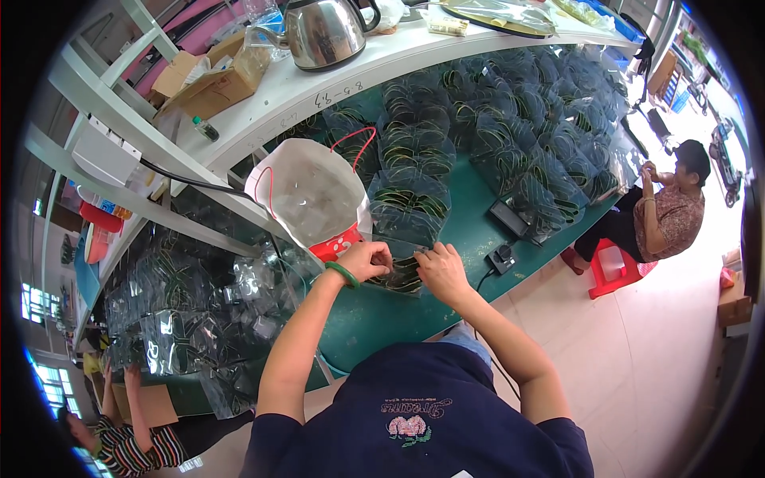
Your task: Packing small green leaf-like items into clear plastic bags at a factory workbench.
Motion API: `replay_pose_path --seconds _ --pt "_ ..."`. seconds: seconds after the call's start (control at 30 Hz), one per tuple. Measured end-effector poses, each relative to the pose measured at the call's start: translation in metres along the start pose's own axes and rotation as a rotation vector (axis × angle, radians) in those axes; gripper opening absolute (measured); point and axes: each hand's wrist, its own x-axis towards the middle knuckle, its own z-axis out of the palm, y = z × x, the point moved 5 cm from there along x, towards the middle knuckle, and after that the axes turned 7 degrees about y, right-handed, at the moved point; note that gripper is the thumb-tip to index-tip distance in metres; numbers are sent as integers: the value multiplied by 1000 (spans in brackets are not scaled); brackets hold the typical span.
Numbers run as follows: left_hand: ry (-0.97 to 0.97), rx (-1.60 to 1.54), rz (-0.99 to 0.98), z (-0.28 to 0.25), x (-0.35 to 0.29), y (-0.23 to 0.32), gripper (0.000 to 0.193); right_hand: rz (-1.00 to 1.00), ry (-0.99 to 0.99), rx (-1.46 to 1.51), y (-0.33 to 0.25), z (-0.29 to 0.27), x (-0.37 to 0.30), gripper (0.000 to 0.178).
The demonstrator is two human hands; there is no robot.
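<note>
At the far left, clear plastic packets with dark contents (171, 287) lie massed, and toward the middle a white open-mouthed bag with red cord handles (307, 191) stands on the green-topped table (430, 312). Just right of its red lower part comes the person's left hand (363, 261), its wrist ringed by a smooth green bangle (343, 274), the forearm rising steeply from the lower edge. Its fingers curl inward toward the thumb at the near packet's left side; whether they pinch the film is hidden. Between the hands, near the table's front edge, lies that clear film packet of dark, gold-edged curved pieces (403, 281), at the near end of a long overlapping row of similar packets (410, 163). The step in hand looks like close fingertip work at the packet's upper edge; the next move seems to call for light, matched control from both sides, so the thin film does not crease or slip. The right hand (443, 272) slants in from the lower right, palm down, fingers bent and fingertips at the packet's upper right corner, though I cannot tell if they are closed on it. Farther right sits a small black cabled device (501, 259).
</note>
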Motion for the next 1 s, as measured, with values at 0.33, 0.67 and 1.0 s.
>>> replay_pose_path --seconds 0.33,0.67,1.0 --pt "28 141 2 0 -2 -13 14 45 73 -21 -4 -5 2 27" --pt "134 292 31 5 -1 1 19 3 89 -45 -10 -3 3 2" --pt "258 470 -25 10 -14 10 19 39 61 -33 -5 5 -1 22"
